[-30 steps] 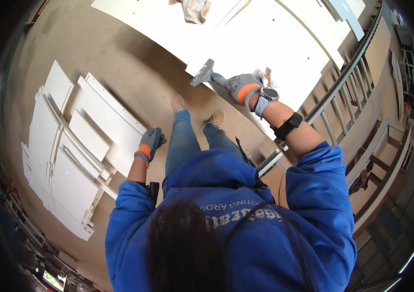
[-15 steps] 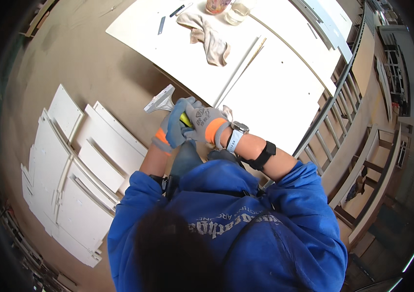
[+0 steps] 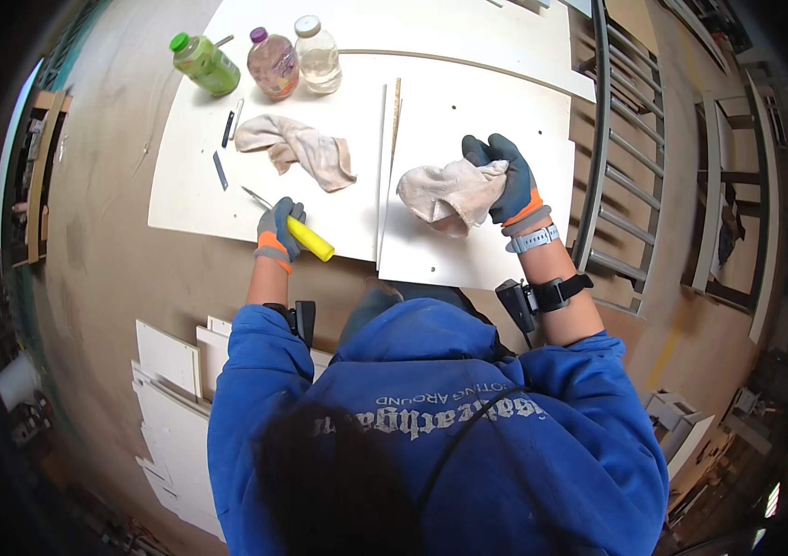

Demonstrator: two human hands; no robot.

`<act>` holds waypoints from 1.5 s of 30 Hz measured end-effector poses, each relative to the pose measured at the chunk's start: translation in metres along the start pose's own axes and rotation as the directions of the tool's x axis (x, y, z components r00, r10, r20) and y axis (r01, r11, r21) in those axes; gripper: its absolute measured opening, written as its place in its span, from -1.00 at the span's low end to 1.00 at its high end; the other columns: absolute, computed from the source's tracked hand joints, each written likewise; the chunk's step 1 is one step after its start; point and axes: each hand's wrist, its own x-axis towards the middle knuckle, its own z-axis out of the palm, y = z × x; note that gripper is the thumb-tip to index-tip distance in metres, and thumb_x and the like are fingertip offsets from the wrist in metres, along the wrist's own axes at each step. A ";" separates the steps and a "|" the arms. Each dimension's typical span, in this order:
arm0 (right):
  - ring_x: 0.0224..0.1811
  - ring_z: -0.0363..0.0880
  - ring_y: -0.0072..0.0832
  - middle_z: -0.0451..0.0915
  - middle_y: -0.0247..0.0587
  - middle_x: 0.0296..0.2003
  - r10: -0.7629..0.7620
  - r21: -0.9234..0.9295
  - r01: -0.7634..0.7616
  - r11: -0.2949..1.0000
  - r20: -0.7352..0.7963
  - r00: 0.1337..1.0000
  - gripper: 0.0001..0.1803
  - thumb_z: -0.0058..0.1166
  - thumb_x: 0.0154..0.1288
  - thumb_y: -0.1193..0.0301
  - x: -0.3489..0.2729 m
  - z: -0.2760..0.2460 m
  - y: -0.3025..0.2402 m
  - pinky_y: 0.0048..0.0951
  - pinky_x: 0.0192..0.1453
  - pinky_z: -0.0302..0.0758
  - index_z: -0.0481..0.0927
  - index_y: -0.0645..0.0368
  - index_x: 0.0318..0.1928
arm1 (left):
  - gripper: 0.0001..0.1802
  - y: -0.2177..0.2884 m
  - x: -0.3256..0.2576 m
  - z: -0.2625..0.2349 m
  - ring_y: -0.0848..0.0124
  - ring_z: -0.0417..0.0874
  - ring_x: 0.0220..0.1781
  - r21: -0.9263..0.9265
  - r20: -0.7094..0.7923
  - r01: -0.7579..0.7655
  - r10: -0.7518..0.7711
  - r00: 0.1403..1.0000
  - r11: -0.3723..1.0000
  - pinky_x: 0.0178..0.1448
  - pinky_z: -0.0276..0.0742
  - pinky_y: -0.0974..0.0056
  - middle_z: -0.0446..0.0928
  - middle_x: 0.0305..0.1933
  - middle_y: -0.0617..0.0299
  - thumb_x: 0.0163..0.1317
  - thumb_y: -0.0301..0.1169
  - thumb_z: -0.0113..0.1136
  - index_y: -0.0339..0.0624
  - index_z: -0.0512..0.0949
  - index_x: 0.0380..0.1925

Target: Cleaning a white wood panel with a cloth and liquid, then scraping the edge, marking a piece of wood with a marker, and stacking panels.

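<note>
My left hand (image 3: 279,229), in a grey and orange work glove, is closed round the yellow handle of a scraper (image 3: 313,239) at the near edge of the white worktop (image 3: 320,218). The scraper's metal head appears nearly edge-on, pointing up and left. My right hand (image 3: 512,182), gloved too, grips a crumpled beige rag (image 3: 449,192) over the right-hand white panel (image 3: 486,120). Part of that rag hangs below my fingers. A second rag (image 3: 306,153) lies bunched on the worktop, beyond my left hand.
A green bottle (image 3: 210,67), a purple-capped bottle (image 3: 273,65) and a clear bottle (image 3: 319,60) stand at the far left. Near them lie a slim dark tool (image 3: 227,129) and a dark flat strip (image 3: 220,170). A roller conveyor (image 3: 627,176) runs along the right; white panels (image 3: 171,426) lie lower left.
My hands, together at the scraper before, are now apart. The right has moved right and up over the panel with the rag; the left keeps the scraper. The view has shifted too.
</note>
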 end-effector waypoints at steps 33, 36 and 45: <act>0.20 0.44 -0.36 0.40 -0.04 0.20 -0.283 -0.584 0.440 0.682 0.344 0.895 -0.42 -0.15 0.47 0.19 0.005 0.006 0.143 -0.30 0.38 0.27 0.14 0.25 0.35 | -0.32 0.143 -0.086 0.106 0.29 0.52 0.14 0.488 0.847 -0.652 -0.136 0.514 0.581 0.10 0.50 0.27 0.41 0.19 0.02 0.19 -0.35 0.24 -0.32 0.20 0.26; 0.13 0.49 -0.38 0.46 -0.06 0.14 -0.466 -0.716 0.694 -0.079 0.642 0.609 -0.32 0.12 0.32 0.38 -0.024 0.034 0.141 -0.34 0.32 0.33 0.13 0.28 0.35 | -0.20 0.138 -0.096 0.113 0.30 0.36 0.30 0.642 0.746 -0.679 -0.088 0.660 0.356 0.18 0.44 0.22 0.25 0.31 -0.08 0.21 -0.14 0.22 -0.30 0.12 0.33; -0.19 0.63 -0.22 0.60 -0.04 -0.18 -0.284 -0.618 0.727 -0.300 0.785 0.550 -0.46 0.13 0.26 0.43 -0.071 0.031 0.134 -0.29 -0.10 0.55 0.37 0.05 0.26 | -0.58 0.139 -0.115 0.139 0.46 0.56 -0.05 0.453 0.886 -0.750 -0.154 0.436 0.481 0.10 0.48 0.38 0.59 -0.05 0.17 0.13 -0.37 0.28 -0.32 0.54 0.00</act>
